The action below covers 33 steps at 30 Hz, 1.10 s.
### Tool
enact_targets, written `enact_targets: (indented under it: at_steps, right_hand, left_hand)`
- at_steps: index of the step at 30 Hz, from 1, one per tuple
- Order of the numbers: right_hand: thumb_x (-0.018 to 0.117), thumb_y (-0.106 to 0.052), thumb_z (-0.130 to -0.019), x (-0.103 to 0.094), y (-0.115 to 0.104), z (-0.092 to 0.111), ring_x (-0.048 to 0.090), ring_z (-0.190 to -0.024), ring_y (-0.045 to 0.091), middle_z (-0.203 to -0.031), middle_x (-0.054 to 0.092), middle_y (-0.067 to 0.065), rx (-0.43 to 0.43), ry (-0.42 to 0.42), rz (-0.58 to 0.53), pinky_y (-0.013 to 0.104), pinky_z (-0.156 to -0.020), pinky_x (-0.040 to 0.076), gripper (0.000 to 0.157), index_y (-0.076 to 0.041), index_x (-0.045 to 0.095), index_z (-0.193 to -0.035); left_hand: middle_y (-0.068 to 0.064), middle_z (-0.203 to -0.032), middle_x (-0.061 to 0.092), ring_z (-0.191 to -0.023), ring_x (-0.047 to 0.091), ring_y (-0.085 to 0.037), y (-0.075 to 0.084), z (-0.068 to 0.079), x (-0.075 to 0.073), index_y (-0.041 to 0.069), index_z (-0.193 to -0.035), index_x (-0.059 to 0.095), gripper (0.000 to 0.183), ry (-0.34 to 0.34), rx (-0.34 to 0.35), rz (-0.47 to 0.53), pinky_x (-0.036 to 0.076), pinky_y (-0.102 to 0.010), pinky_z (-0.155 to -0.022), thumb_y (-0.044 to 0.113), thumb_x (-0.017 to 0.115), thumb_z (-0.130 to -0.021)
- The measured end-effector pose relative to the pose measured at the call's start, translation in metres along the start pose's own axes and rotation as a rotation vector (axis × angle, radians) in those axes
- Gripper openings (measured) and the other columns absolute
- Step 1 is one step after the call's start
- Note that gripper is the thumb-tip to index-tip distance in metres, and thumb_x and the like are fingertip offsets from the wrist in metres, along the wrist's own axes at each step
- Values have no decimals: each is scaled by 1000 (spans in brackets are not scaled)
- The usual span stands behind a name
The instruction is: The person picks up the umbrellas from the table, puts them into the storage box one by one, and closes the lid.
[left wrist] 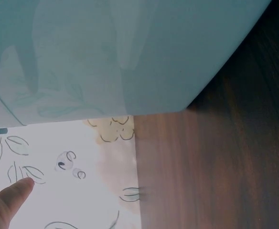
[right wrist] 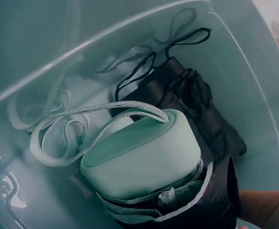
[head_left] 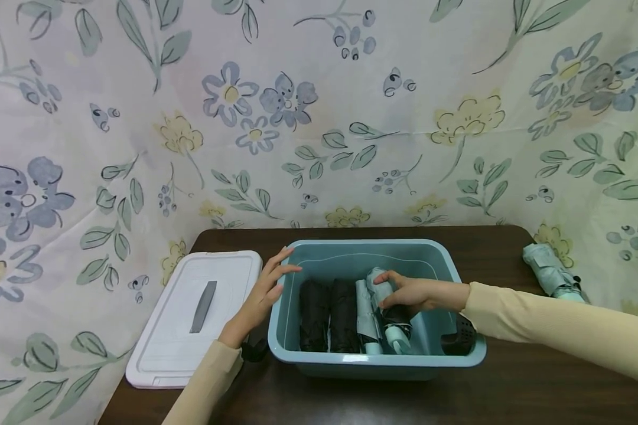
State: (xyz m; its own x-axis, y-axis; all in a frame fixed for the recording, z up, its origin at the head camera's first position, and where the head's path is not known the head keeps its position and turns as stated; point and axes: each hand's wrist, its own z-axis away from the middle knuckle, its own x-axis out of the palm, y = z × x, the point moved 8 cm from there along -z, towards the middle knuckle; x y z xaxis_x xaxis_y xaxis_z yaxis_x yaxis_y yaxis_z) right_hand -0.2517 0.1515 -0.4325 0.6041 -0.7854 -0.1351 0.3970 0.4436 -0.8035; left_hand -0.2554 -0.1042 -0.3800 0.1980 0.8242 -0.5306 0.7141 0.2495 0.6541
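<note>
My right hand (head_left: 412,294) grips a folded light-blue umbrella (head_left: 380,287) inside a blue-grey plastic bin (head_left: 377,358). Its mint handle (right wrist: 144,160) with a looped grey cord fills the middle of the right wrist view. Left of it in the bin lie another light-blue folded umbrella (head_left: 365,310) and two black folded umbrellas, one (head_left: 343,319) beside the other (head_left: 313,319). At the bin's left rim my left hand (head_left: 260,298) has its fingers extended; whether it touches the rim I cannot tell. In the left wrist view, its fingers (left wrist: 17,193) show near the bin's side.
A white lid (head_left: 165,330) with a grey handle lies left of the bin on the dark wooden table (head_left: 351,401). Another light-blue folded umbrella (head_left: 550,268) lies at the table's right. Behind hangs a floral cloth (head_left: 319,165).
</note>
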Motion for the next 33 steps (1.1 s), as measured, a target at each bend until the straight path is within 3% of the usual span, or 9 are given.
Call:
enact_targets:
  at_steps: [5, 7, 10, 15, 19, 23, 26, 33]
  right_hand:
    - [58, -2, -87, 2, -1, -5, 53, -83, 26, -116, 29, 25, 1, 31, 63, 37, -67, 50, 55, -10, 23, -129]
    - [58, -1, -87, 3, 0, -7, 51, -85, 28, -119, 25, 25, 11, 45, 81, 38, -67, 49, 54, -10, 23, -127]
    - [58, -2, -87, 3, 3, -9, 49, -88, 31, -125, 18, 27, 37, 54, 112, 37, -68, 48, 52, -9, 23, -126]
    - [57, -5, -89, 5, 5, -12, 43, -100, 36, -134, 9, 29, 80, 42, 157, 41, -72, 48, 52, -9, 23, -128]
    - [57, -5, -90, 5, 6, -15, 42, -104, 38, -133, 12, 30, 119, 30, 194, 49, -77, 48, 53, -10, 21, -128]
    - [58, -5, -89, 5, 9, -19, 48, -93, 34, -119, 25, 26, 156, 25, 224, 47, -73, 50, 54, -12, 20, -126]
    - [60, -4, -88, 5, 11, -21, 47, -90, 33, -113, 26, 23, 171, 30, 231, 44, -70, 51, 55, -13, 20, -123]
    - [65, -8, -86, 1, 16, -25, 52, -92, 32, -116, 28, 24, 202, 12, 320, 45, -71, 53, 59, -11, 20, -123]
  left_hand:
    - [-9, -152, 20, -143, 5, -27, -30, 5, 3, 11, -126, 53, 51, 7, 17, 1, 10, -67, -104, 47, 28, -99]
    - [-11, -152, 20, -143, 5, -28, -30, 5, 3, 9, -126, 53, 52, 5, 15, 2, 10, -67, -105, 45, 28, -99]
    - [-16, -151, 20, -143, 5, -31, -26, 5, 2, 5, -125, 53, 50, 1, 6, 6, 9, -68, -104, 41, 29, -100]
    - [-26, -147, 22, -141, 7, -37, -4, 1, -2, -3, -122, 52, 42, 5, 4, 35, 9, -69, -103, 27, 32, -100]
    - [-28, -146, 22, -141, 8, -36, 9, -1, -3, -4, -121, 52, 42, 14, 21, 32, 11, -67, -104, 25, 30, -101]
    - [-29, -146, 22, -141, 9, -37, 12, -3, -3, -4, -121, 52, 40, 20, 32, 33, 11, -67, -105, 24, 31, -101]
    - [-30, -145, 23, -141, 9, -39, 12, -3, -2, -5, -120, 52, 39, 26, 37, 39, 10, -66, -105, 22, 32, -100]
    - [-32, -143, 23, -141, 9, -38, 8, -3, 0, -7, -118, 51, 42, 30, 36, 38, 11, -67, -104, 25, 31, -101]
